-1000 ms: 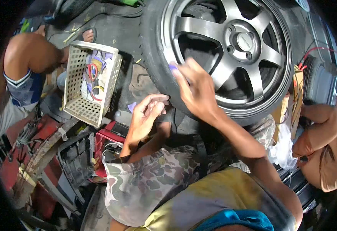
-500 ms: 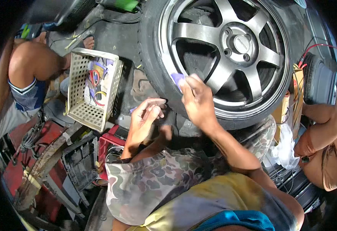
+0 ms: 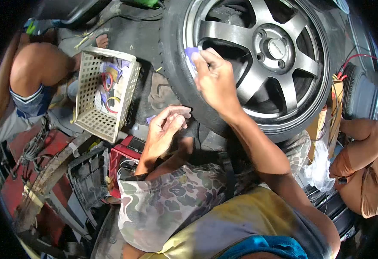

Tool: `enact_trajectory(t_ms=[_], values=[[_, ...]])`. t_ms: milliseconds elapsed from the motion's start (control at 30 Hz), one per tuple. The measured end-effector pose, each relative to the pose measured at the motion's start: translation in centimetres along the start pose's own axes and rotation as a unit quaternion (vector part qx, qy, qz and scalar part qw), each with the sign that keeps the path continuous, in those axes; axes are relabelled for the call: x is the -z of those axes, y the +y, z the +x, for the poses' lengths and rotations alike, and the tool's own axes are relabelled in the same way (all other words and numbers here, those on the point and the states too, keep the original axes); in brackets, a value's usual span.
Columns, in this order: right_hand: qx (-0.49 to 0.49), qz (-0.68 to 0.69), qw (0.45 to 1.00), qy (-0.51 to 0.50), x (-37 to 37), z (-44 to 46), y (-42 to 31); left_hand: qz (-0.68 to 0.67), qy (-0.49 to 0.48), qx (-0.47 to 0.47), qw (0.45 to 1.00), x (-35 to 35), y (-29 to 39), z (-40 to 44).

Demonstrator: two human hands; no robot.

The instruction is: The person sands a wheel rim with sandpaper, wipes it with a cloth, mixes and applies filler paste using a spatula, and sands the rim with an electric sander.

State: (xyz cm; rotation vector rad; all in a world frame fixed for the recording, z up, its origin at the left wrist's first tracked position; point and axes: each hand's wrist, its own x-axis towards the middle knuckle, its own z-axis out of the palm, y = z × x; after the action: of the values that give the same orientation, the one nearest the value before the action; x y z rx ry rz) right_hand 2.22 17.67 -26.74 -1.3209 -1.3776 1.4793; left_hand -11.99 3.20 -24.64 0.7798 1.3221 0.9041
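My right hand (image 3: 216, 81) pinches a folded piece of purple sandpaper (image 3: 191, 52) against the outer lip of a grey spoked wheel rim (image 3: 230, 34). The rim sits inside a black tire (image 3: 171, 56), and the wheel lies tilted in front of me. My left hand (image 3: 165, 129) hovers over my lap beside the tire's lower left side, its fingers loosely curled and apart with nothing seen in them. A small purple scrap (image 3: 150, 118) shows just behind the left hand; whether the hand touches it I cannot make out.
A cream plastic basket (image 3: 83, 93) holds purple sheets, red-handled scissors (image 3: 108, 81) and a yellow ring. A red case (image 3: 119, 162) stands below it. One person's knee (image 3: 40, 64) is at left, another person's leg (image 3: 361, 159) at right, near a white plastic bag (image 3: 319, 168).
My right hand has slid up and slightly left along the rim lip with the sandpaper. My left hand stays nearly where it was. The whole view has shifted slightly.
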Motion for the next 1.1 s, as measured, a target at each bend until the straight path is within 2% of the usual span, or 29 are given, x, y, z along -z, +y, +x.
enact_trajectory(t_ms=[67, 100, 133, 167, 200, 233, 267, 333, 367, 433, 467, 500, 533, 567, 600, 667, 733, 833, 867, 933, 1000, 1067, 1100], values=[[0.037, -0.083, 0.995, -0.046, 2.2, -2.7, 0.4, -0.010, 0.004, -0.015, 1.000, 0.3, -0.3, -0.2], [-0.025, -0.019, 0.997, -0.072, 3.9, -4.9, -0.6, -0.021, 0.005, -0.026, 0.999, 0.6, -0.5, -0.1], [-0.102, -0.038, 0.987, -0.115, 6.0, -6.4, -1.7, -0.020, 0.012, -0.029, 0.999, 0.7, -0.5, 0.0], [-0.108, -0.034, 0.985, -0.134, 7.7, -7.2, -3.5, -0.014, 0.020, -0.033, 0.999, 0.5, -0.5, 0.0], [-0.296, -0.024, 0.921, -0.251, 10.1, -6.5, -6.3, -0.007, 0.025, -0.032, 0.999, 0.4, -0.6, -0.1], [-0.230, -0.018, 0.940, -0.251, 11.7, -7.4, -4.6, 0.002, 0.026, -0.048, 0.999, 0.5, -0.8, -0.1], [-0.143, 0.000, 0.971, -0.194, 12.6, -7.9, -3.6, 0.059, 0.028, -0.066, 0.996, 0.9, -1.1, 0.0], [-0.190, 0.087, 0.973, -0.102, 12.2, -7.2, -4.5, 0.122, 0.044, -0.099, 0.987, 0.6, 0.1, 0.1], [-0.192, 0.092, 0.972, -0.101, 12.2, -7.1, -3.7, 0.126, 0.043, -0.095, 0.987, 0.4, 0.7, 0.2], [-0.059, -0.019, 0.993, -0.105, 12.0, -6.8, -2.0, 0.189, 0.061, -0.140, 0.970, -0.1, 1.9, 0.6], [-0.061, -0.016, 0.993, -0.102, 11.6, -6.9, -2.0, 0.192, 0.058, -0.138, 0.970, -0.4, 2.4, 0.9], [-0.147, 0.117, 0.980, -0.068, 10.6, -7.0, -2.4, 0.242, 0.054, -0.200, 0.948, -0.7, 2.9, 1.5], [-0.226, 0.247, 0.942, -0.033, 10.1, -6.9, -2.7, 0.289, 0.049, -0.263, 0.919, -0.9, 3.2, 2.3], [-0.246, 0.333, 0.910, -0.027, 10.2, -6.7, -2.1, 0.348, 0.019, -0.310, 0.885, -0.7, 3.2, 3.1], [-0.244, 0.338, 0.909, -0.022, 10.3, -6.5, -2.4, 0.351, 0.012, -0.311, 0.883, -0.8, 4.0, 4.0], [-0.208, 0.170, 0.959, -0.090, 10.3, -6.2, -3.7, 0.504, -0.070, -0.353, 0.785, -1.4, 6.1, 5.6], [-0.202, 0.180, 0.959, -0.084, 9.9, -6.2, -4.0, 0.532, -0.105, -0.361, 0.759, -1.5, 6.4, 7.3], [-0.141, 0.130, 0.980, -0.058, 8.9, -6.3, -3.0, 0.619, -0.151, -0.363, 0.680, -0.8, 6.7, 9.0], [-0.150, 0.091, 0.983, -0.044, 8.6, -6.1, -3.1, 0.626, -0.162, -0.363, 0.671, -0.3, 6.8, 9.8], [-0.083, -0.016, 0.996, -0.015, 7.5, -5.8, -2.3, 0.649, -0.160, -0.372, 0.644, 0.5, 8.0, 11.1], [-0.025, -0.109, 0.994, -0.013, 7.0, -5.3, -3.0, 0.663, -0.106, -0.390, 0.630, 1.7, 8.9, 13.0], [0.043, -0.134, 0.990, 0.022, 5.8, -4.9, -2.9, 0.625, -0.082, -0.396, 0.668, 2.5, 10.5, 14.3], [0.041, -0.133, 0.990, 0.024, 5.2, -4.9, -2.8, 0.605, -0.040, -0.387, 0.695, 2.9, 10.5, 14.6]])
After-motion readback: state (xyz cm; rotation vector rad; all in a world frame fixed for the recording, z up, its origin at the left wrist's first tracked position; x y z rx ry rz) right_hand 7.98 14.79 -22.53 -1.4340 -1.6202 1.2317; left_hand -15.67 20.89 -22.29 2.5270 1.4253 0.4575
